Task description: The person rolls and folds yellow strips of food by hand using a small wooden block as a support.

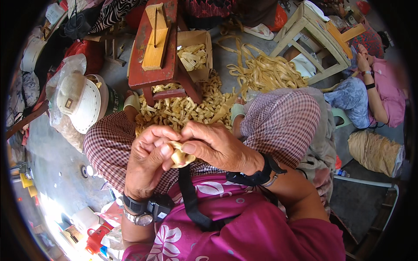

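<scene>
A small folded piece of pale yellow strip (181,157) is held up in front of my lap. The thumb and fingers of my left hand (147,160) pinch its left side. My right hand (218,148) grips the upper right side, its thumb pressed on the piece. Part of the piece is hidden behind the fingers. Below and beyond the hands, between my feet, a heap of short folded yellow pieces (183,111) covers the floor. A longer flat strip (225,109) lies over the heap's right side.
A red wooden bench (153,79) carries a wooden block with a thin upright blade or rod (155,29). Behind it stands a cardboard box (202,73) of pieces. Long strips (271,70) lie tangled at right. A hat (78,101) rests at left. Another person (375,88) sits at right.
</scene>
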Motion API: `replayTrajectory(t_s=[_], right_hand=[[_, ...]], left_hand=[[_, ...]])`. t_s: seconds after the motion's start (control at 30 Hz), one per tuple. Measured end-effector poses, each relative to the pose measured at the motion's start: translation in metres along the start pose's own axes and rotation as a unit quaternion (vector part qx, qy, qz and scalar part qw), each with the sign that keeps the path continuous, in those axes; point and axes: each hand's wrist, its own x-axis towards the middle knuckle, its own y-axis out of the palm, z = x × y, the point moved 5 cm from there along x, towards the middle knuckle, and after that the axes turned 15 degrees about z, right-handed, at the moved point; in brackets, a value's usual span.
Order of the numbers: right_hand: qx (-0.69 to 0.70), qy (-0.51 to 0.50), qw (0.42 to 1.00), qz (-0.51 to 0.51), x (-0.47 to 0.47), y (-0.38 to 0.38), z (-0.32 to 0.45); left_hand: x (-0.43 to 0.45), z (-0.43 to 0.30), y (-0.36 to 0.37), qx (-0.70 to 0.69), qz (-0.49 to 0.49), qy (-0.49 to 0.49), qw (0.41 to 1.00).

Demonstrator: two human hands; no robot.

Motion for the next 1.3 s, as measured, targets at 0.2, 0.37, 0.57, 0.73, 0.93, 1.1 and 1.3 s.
replayTrajectory(t_s=[0.2, 0.37, 0.57, 0.73, 0.93, 1.1, 1.3], right_hand=[[-0.011, 0.021, 1.0, -0.004, -0.007, -0.008, -0.009], [0.03, 0.039, 0.999, 0.014, -0.008, -0.008, -0.019], [0.093, 0.09, 0.991, -0.023, -0.004, -0.006, -0.032], [0.087, 0.045, 0.992, -0.084, 0.0, -0.003, -0.04], [0.281, 0.052, 0.958, -0.009, -0.014, -0.002, -0.035], [0.013, 0.072, 0.995, -0.066, -0.042, -0.037, -0.03], [-0.048, 0.129, 0.988, -0.067, -0.052, -0.041, -0.043]], left_hand=[[-0.002, 0.0, 0.009, 0.125, 0.036, -0.075, 0.989], [0.003, 0.009, 0.0, 0.208, 0.009, -0.067, 0.976], [0.022, -0.006, 0.01, 0.434, 0.003, 0.044, 0.9], [0.021, 0.015, -0.011, 0.301, 0.021, -0.007, 0.953], [0.025, 0.024, 0.006, -0.108, 0.071, -0.069, 0.989], [0.017, 0.012, -0.011, -0.175, 0.048, 0.0, 0.983], [0.017, 0.009, -0.027, -0.147, -0.013, 0.03, 0.989]])
